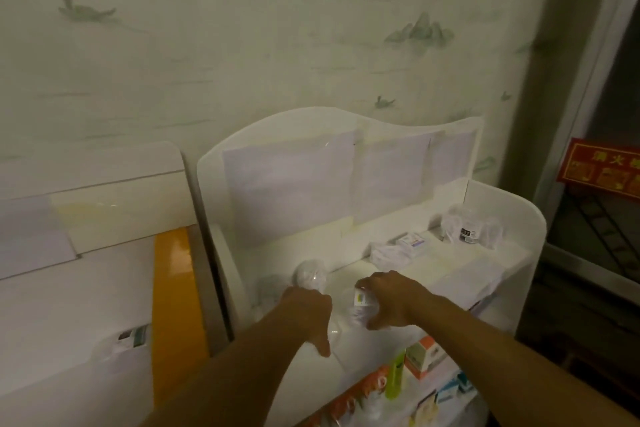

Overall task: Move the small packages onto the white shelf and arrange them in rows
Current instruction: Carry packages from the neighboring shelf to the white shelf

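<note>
The white shelf [512, 253] stands against the wall with a wavy back panel. On its top tier, my right hand [391, 298] is closed around a small clear-wrapped package [360, 305] with a yellow-marked label. My left hand [308, 308] rests beside it, fingers curled down onto clear wrapping whose contents I cannot make out. A round white wrapped package [311, 274] sits just beyond my left hand. Further back right lie flat white packages [391, 253], a small box [410, 241] and a bagged package [471, 225].
The lower tier holds coloured boxes [422, 357] and a green bottle [396, 374]. To the left is a white counter [69, 305] with an orange edge [173, 305] and a small wrapped package [128, 340]. A red sign [602, 170] hangs at right.
</note>
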Demonstrator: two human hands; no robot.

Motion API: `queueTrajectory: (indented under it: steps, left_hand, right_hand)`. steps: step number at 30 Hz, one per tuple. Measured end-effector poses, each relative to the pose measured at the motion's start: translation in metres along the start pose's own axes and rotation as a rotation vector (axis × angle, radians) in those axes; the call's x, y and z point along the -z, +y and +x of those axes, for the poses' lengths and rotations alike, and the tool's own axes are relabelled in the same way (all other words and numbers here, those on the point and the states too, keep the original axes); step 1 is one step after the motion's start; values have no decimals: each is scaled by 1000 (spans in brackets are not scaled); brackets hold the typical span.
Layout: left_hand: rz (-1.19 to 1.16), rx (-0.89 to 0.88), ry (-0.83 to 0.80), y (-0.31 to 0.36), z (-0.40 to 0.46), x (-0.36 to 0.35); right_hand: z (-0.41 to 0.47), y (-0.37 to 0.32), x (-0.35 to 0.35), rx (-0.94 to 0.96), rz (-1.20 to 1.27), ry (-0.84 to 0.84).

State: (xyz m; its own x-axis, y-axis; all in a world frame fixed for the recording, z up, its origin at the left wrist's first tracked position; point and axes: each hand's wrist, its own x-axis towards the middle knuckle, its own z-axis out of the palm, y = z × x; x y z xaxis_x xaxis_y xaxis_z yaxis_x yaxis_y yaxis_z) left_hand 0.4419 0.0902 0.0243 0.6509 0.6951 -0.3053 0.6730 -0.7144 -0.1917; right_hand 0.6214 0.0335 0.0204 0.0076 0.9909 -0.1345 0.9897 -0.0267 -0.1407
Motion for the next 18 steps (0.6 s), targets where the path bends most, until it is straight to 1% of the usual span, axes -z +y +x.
queueTrajectory:
  steps: [4, 7, 10, 13, 16, 18]
  left_hand:
    - [46, -3, -29, -1, 13, -5]
    - [63, 24, -3, 1, 23, -8]
    - [-9, 108, 48, 4, 31, -14]
    - [-51, 220, 41, 3, 39, -14]
    - [-7, 318, 18, 1, 45, -15]
    - [0, 373, 32, 4, 46, -20]
  right_hand:
    - [27, 10, -16, 9, 33, -30]
    - [51, 17, -28, 19, 86, -57]
    - [76, 24, -36, 63, 128, -48]
    - [97, 34, -37, 147, 141, -56]
    - [113, 44, -37, 222, 136, -64]
    - [119, 48, -39, 246, 140, -59]
